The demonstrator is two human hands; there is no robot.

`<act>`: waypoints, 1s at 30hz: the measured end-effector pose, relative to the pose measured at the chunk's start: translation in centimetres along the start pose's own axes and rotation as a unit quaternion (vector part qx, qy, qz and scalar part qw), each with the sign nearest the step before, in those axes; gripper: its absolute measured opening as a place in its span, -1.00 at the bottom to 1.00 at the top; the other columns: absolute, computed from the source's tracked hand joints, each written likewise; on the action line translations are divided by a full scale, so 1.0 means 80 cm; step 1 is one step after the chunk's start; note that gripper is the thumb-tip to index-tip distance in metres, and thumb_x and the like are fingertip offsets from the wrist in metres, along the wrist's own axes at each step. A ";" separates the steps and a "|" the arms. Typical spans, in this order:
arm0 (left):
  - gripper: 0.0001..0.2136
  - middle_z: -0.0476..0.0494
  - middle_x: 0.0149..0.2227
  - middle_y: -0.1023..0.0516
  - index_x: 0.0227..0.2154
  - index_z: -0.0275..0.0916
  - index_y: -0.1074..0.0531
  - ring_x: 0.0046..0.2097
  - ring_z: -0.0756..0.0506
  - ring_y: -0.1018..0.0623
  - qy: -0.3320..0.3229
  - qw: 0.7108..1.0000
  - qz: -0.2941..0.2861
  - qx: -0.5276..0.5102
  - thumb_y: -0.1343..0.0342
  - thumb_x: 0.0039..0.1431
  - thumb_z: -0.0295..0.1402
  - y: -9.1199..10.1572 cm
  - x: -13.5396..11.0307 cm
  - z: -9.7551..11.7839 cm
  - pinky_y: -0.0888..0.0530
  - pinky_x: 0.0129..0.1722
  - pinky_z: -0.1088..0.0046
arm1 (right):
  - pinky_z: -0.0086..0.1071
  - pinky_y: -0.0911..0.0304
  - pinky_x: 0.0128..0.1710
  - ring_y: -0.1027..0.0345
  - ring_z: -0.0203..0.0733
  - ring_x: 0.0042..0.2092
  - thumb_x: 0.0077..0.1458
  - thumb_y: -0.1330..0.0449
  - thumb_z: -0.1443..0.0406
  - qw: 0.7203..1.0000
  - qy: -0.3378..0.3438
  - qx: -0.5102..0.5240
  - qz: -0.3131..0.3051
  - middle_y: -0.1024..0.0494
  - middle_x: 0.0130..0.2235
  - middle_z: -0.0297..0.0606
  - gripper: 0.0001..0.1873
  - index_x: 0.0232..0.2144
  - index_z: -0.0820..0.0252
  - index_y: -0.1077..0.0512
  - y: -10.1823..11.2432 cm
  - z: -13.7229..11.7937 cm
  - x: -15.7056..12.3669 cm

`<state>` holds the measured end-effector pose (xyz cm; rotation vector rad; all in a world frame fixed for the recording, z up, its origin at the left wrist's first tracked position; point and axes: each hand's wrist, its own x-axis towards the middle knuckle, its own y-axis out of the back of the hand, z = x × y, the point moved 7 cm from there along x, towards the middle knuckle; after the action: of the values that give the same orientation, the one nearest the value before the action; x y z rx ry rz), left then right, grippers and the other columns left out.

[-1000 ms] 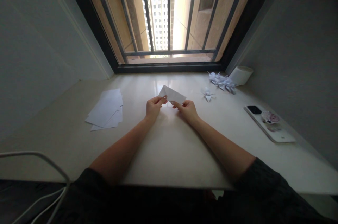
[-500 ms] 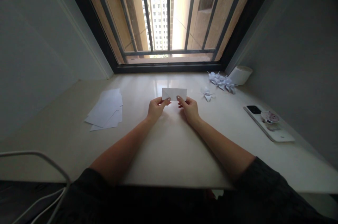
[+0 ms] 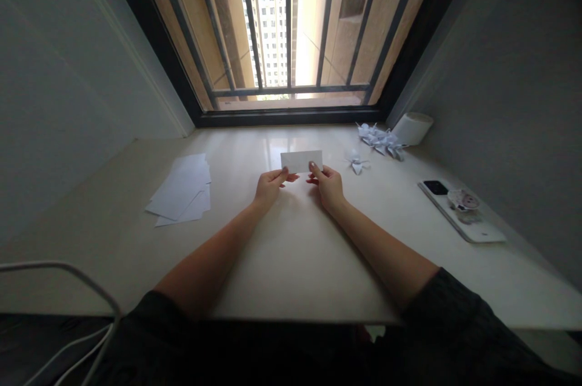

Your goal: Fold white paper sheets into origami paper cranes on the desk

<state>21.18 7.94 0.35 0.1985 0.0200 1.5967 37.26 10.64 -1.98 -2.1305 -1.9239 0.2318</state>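
A small white rectangle of folded paper (image 3: 297,161) is held up just above the sill, its long side running left to right. My left hand (image 3: 270,186) pinches its lower left corner, thumb in front. At the lower right, my right hand (image 3: 328,186) grips it the same way, thumb pressed on the face and fingers behind. Close to my right hand lies a single folded paper figure (image 3: 357,163) with pointed ends. Off to the left is a loose stack of white paper sheets (image 3: 179,186).
Several more folded paper figures (image 3: 381,140) are heaped at the back right beside a white cylinder (image 3: 413,129) tipped against the wall. A phone (image 3: 473,222) lies on the right of the white sill (image 3: 291,271). White cables (image 3: 97,289) loop at the front left. A barred window (image 3: 291,114) closes the back.
The folded paper has shifted slightly right. My left thumb has slid outward to its left corner, and my right thumb has moved a little toward the right end.
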 end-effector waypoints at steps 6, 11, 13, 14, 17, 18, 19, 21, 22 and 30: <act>-0.56 -0.24 -0.31 -0.61 -0.41 -0.30 -0.55 -0.28 -0.13 -0.54 0.001 1.000 -0.010 0.000 -0.01 0.05 0.01 0.000 -0.001 0.000 -0.34 -0.32 0.39 | -0.35 -0.35 -0.40 -0.24 -0.33 -0.51 -0.18 -0.27 0.00 1.000 0.011 -0.016 -0.015 -0.33 -0.60 -0.38 -0.61 -0.59 0.23 -0.40 0.001 0.003 0.002; -0.56 -0.25 -0.34 -0.61 -0.46 -0.29 -0.55 -0.31 -0.13 -0.54 -0.002 1.000 0.025 -0.004 -0.02 0.03 0.02 0.007 0.000 -0.001 -0.35 -0.35 0.39 | -0.25 -0.36 -0.26 -0.34 -0.18 -0.27 -0.07 -0.18 0.01 0.976 0.133 -0.169 0.010 -0.44 -0.28 -0.23 -0.51 -0.14 0.17 -0.39 0.005 -0.025 -0.003; -0.56 -0.25 -0.35 -0.61 -0.48 -0.29 -0.55 -0.32 -0.12 -0.54 -0.004 0.999 0.033 -0.006 -0.03 0.03 0.02 0.008 -0.001 -0.001 -0.35 -0.36 0.39 | -0.16 -0.30 -0.12 -0.27 -0.08 -0.07 -0.05 -0.20 0.07 0.935 0.235 -0.262 0.034 -0.36 -0.06 -0.13 -0.32 0.11 0.09 -0.19 0.003 -0.051 -0.013; -0.57 -0.25 -0.36 -0.61 -0.49 -0.29 -0.56 -0.32 -0.12 -0.54 -0.005 0.999 0.032 -0.004 -0.03 0.03 0.02 0.007 -0.001 0.000 -0.35 -0.36 0.40 | -0.09 -0.22 -0.02 -0.20 -0.02 0.02 -0.04 -0.20 0.09 0.907 0.278 -0.316 0.027 -0.29 0.03 -0.10 -0.28 0.16 0.06 -0.12 -0.003 -0.062 -0.019; -0.58 -0.23 -0.38 -0.60 -0.48 -0.28 -0.56 -0.32 -0.12 -0.54 -0.007 1.000 0.024 0.009 -0.06 0.01 0.02 0.004 -0.002 0.001 -0.36 -0.37 0.42 | 0.02 -0.02 0.11 -0.01 0.07 0.16 0.03 -0.16 0.10 0.834 0.350 -0.426 -0.013 -0.15 0.16 -0.11 -0.30 0.20 -0.02 -0.06 -0.020 -0.077 -0.033; -0.59 -0.22 -0.39 -0.60 -0.48 -0.28 -0.56 -0.32 -0.12 -0.54 -0.008 1.000 0.024 0.013 -0.07 0.01 0.01 0.004 -0.002 0.001 -0.36 -0.38 0.42 | 0.02 0.01 0.12 0.02 0.08 0.17 0.03 -0.16 0.10 0.816 0.362 -0.449 -0.034 -0.14 0.17 -0.13 -0.31 0.20 -0.03 -0.07 -0.026 -0.078 -0.037; -0.59 -0.21 -0.41 -0.60 -0.49 -0.28 -0.55 -0.32 -0.12 -0.53 -0.010 0.999 0.026 0.016 -0.08 0.00 0.01 0.003 -0.002 0.001 -0.37 -0.38 0.43 | 0.02 0.03 0.13 0.04 0.09 0.17 0.03 -0.16 0.09 0.802 0.370 -0.466 -0.051 -0.15 0.16 -0.14 -0.32 0.19 -0.02 -0.09 -0.031 -0.077 -0.039; -0.60 -0.19 -0.44 -0.59 -0.51 -0.28 -0.54 -0.33 -0.11 -0.53 -0.013 0.999 0.032 0.021 -0.08 -0.01 0.01 0.004 -0.003 0.001 -0.37 -0.38 0.43 | 0.00 0.03 0.13 0.03 0.09 0.16 0.02 -0.17 0.09 0.786 0.379 -0.485 -0.064 -0.22 0.12 -0.14 -0.35 0.16 0.00 -0.14 -0.035 -0.075 -0.042; -0.60 -0.19 -0.45 -0.58 -0.51 -0.28 -0.54 -0.34 -0.11 -0.53 -0.014 0.999 0.035 0.023 -0.08 -0.01 0.01 0.005 -0.003 0.002 -0.38 -0.39 0.44 | -0.01 0.03 0.13 0.02 0.08 0.15 0.02 -0.18 0.09 0.783 0.380 -0.489 -0.060 -0.26 0.09 -0.14 -0.38 0.13 0.02 -0.18 -0.035 -0.075 -0.042; -0.59 -0.15 -0.50 -0.54 -0.55 -0.29 -0.50 -0.42 -0.05 -0.49 -0.013 0.998 0.048 0.027 -0.06 0.01 0.01 0.010 0.000 0.001 -0.34 -0.46 0.48 | -0.09 -0.08 0.01 -0.13 0.02 0.00 0.02 -0.19 0.10 0.806 0.358 -0.469 -0.031 -0.42 -0.11 -0.16 -0.72 -0.25 0.12 -0.43 -0.028 -0.075 -0.039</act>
<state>20.42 7.88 0.55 0.2669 0.0342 1.6892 36.52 7.23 4.26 -2.0746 -1.7196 -1.6121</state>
